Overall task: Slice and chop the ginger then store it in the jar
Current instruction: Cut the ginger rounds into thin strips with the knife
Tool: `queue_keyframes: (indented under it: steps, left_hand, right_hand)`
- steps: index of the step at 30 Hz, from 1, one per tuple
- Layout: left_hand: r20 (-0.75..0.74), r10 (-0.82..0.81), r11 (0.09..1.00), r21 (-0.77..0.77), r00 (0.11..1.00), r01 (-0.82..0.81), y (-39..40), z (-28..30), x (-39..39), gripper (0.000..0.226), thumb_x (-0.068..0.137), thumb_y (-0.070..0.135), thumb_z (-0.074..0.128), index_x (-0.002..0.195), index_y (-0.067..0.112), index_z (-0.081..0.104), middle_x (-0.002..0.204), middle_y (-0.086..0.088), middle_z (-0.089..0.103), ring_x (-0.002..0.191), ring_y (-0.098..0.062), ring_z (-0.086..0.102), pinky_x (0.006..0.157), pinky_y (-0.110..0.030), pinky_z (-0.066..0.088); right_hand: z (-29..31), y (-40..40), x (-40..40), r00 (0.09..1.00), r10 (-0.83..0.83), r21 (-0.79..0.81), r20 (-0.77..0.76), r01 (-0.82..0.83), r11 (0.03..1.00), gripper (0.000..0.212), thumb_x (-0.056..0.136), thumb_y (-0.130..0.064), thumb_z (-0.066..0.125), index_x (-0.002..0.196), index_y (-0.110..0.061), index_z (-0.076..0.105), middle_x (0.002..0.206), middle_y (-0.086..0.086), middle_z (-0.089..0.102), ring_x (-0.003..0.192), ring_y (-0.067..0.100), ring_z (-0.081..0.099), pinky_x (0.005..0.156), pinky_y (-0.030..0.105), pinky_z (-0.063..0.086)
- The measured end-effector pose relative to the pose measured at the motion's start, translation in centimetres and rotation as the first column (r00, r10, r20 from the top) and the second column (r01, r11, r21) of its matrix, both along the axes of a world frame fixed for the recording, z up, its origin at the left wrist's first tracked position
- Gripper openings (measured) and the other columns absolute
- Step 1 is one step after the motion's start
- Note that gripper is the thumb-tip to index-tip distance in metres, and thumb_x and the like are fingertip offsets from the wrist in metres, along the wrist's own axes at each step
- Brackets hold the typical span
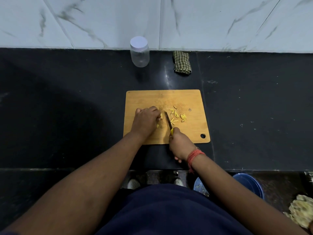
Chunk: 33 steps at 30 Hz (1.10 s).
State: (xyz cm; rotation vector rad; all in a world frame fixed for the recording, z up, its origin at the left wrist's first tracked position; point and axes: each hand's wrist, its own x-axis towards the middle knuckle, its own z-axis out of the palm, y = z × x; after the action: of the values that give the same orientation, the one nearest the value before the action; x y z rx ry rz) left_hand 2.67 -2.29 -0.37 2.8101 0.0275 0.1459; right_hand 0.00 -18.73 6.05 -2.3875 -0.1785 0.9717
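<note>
A wooden cutting board (pixel 189 97) lies on the black counter. On it, my left hand (pixel 146 118) curls over a small piece of ginger (pixel 161 116), holding it down with the fingertips. My right hand (pixel 179 144) grips the yellow handle of a knife (pixel 168 121); its dark blade rests on the board just right of the ginger piece. Several cut yellow ginger strips (pixel 176 115) lie to the right of the blade. A clear plastic jar (pixel 139 52) with a white lid on stands at the back by the wall.
A folded green checked cloth (pixel 182 63) lies right of the jar. The counter's front edge runs below the board. Below it on the floor are a blue bucket (pixel 249 184) and my shoes. A marble-tiled wall backs the counter.
</note>
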Motion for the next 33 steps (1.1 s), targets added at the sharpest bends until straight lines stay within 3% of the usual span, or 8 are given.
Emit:
queue_keyframes:
  steps: [4,11,19,21,25,28,31,33]
  left_hand:
    - [-0.003,0.008,1.0,-0.007,1.0,-0.008,0.1,-0.1,0.1,0.005,0.092,0.023,0.065,0.095,0.023,0.069,0.102,0.009,0.065,0.091,-0.017,0.062,0.09,-0.041,0.038]
    - [-0.003,0.008,1.0,0.01,1.0,-0.008,0.0,-0.3,0.1,0.005,0.092,0.022,0.064,0.092,0.022,0.07,0.1,0.008,0.064,0.088,-0.018,0.062,0.087,-0.042,0.038]
    - [0.007,0.052,0.998,0.019,0.999,-0.052,-0.4,-0.1,0.1,0.009,0.089,0.018,0.063,0.086,0.025,0.069,0.097,0.01,0.064,0.083,-0.018,0.062,0.083,-0.04,0.037]
    - [0.013,0.068,0.997,0.03,0.998,-0.068,-0.6,0.0,0.1,0.012,0.086,0.014,0.063,0.084,0.025,0.068,0.095,0.01,0.063,0.081,-0.018,0.062,0.081,-0.039,0.036]
    - [0.012,0.076,0.997,0.003,0.997,-0.076,-0.8,0.0,0.1,0.013,0.086,0.013,0.065,0.086,0.025,0.069,0.098,0.011,0.064,0.082,-0.015,0.062,0.083,-0.038,0.037]
    - [0.009,0.075,0.997,-0.034,0.997,-0.075,-0.7,-0.2,0.0,0.01,0.087,0.016,0.068,0.087,0.025,0.069,0.098,0.012,0.064,0.084,-0.014,0.062,0.085,-0.037,0.038]
    - [0.006,0.055,0.996,-0.074,0.998,-0.054,-0.2,-0.4,-0.1,0.01,0.088,0.015,0.068,0.088,0.025,0.069,0.098,0.012,0.064,0.088,-0.015,0.062,0.086,-0.038,0.038]
    - [0.0,0.041,0.996,-0.079,0.999,-0.041,0.0,-0.4,-0.1,0.011,0.089,0.014,0.067,0.089,0.025,0.069,0.099,0.012,0.064,0.09,-0.015,0.061,0.087,-0.039,0.039]
  right_hand:
    - [-0.2,0.9,0.2,1.0,0.0,0.015,0.013,-0.001,1.0,0.022,0.097,0.001,0.027,0.117,-0.006,0.035,0.069,0.016,0.055,0.03,0.017,0.048,0.027,0.022,0.034]
    - [-0.6,1.6,0.8,0.999,-0.004,0.01,-0.033,0.004,1.0,0.033,0.096,-0.002,0.027,0.129,-0.003,0.032,0.077,0.018,0.056,0.037,0.021,0.051,0.031,0.024,0.038]
    - [-2.2,2.0,0.1,0.998,0.057,-0.068,-0.011,-0.057,0.996,0.045,0.094,0.005,0.031,0.137,-0.009,0.025,0.063,0.013,0.054,0.037,0.021,0.049,0.03,0.024,0.038]
    - [-2.4,1.5,-0.8,0.996,0.092,-0.084,0.0,-0.091,0.992,0.043,0.093,0.007,0.035,0.134,-0.006,0.027,0.063,0.01,0.053,0.041,0.02,0.049,0.031,0.022,0.035]
    - [-2.4,0.2,-1.5,0.993,0.113,-0.1,0.022,-0.111,0.989,0.032,0.097,-0.001,0.036,0.13,0.001,0.034,0.091,0.011,0.053,0.074,0.021,0.049,0.052,0.028,0.036]
    - [-3.1,-1.1,-2.6,0.983,0.172,-0.118,0.064,-0.164,0.979,0.035,0.092,0.005,0.035,0.127,0.003,0.032,0.073,0.007,0.051,0.06,0.021,0.049,0.046,0.028,0.027]
    - [-2.7,-2.1,-2.5,0.986,0.146,-0.094,0.08,-0.138,0.986,0.029,0.096,-0.001,0.034,0.125,-0.006,0.034,0.081,0.013,0.057,0.068,0.029,0.056,0.052,0.03,0.037]
    - [-1.9,-2.1,-1.9,0.992,0.065,-0.023,0.104,-0.063,0.998,0.017,0.098,-0.004,0.034,0.114,-0.008,0.036,0.077,0.008,0.053,0.068,0.032,0.058,0.043,0.027,0.033]
